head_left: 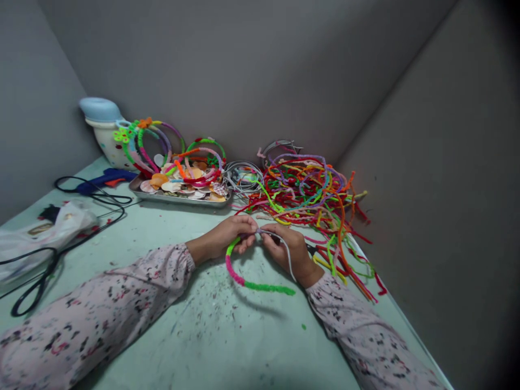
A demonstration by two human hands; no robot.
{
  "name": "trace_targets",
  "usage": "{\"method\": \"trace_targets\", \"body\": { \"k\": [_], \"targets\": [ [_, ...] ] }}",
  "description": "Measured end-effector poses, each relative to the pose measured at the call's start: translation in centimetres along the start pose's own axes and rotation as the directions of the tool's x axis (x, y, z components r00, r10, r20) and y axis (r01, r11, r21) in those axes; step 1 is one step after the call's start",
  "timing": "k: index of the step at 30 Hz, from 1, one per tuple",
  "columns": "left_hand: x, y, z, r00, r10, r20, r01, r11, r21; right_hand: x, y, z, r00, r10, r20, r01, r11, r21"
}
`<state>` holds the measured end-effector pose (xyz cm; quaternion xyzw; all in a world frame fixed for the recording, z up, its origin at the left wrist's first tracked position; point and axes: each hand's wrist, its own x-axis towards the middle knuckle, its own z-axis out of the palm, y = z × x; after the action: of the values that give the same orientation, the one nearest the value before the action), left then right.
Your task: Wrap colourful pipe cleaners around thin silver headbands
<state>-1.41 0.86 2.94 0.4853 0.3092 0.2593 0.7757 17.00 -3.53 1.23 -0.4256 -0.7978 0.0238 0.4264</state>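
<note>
Both hands meet over the table at a curved hoop [234, 273] wrapped in fuzzy pipe cleaner, in bands of yellow-green, pink and green. Its wrapped end hangs in an arc below my left hand [227, 236], whose thumb and fingers are closed on the hoop. Close beside it, my right hand [289, 250] pinches the same hoop where the covering looks greyish purple. A bare, pale grey stretch [289, 257] curves down over the right hand. The exact spot between the fingertips is partly hidden.
Beyond the hands stands a metal tray [182, 201] of seashells and colourful hoops. Loose pipe cleaners [309, 189] heap at the back right, beside coiled grey hoops [242, 176]. Leftward are a black cable [52, 260], a plastic bag [73, 225], a blue tool [105, 179] and a blue-lidded container [108, 135].
</note>
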Motion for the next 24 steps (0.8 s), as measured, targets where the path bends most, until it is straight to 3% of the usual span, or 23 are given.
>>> {"method": "trace_targets", "body": {
  "k": [24],
  "targets": [
    [0.01, -0.05, 0.25, 0.999, 0.031, 0.007, -0.032, 0.997, 0.068, 0.18, 0.32, 0.06, 0.997, 0.074, 0.004, -0.074, 0.994, 0.079]
  ]
}}
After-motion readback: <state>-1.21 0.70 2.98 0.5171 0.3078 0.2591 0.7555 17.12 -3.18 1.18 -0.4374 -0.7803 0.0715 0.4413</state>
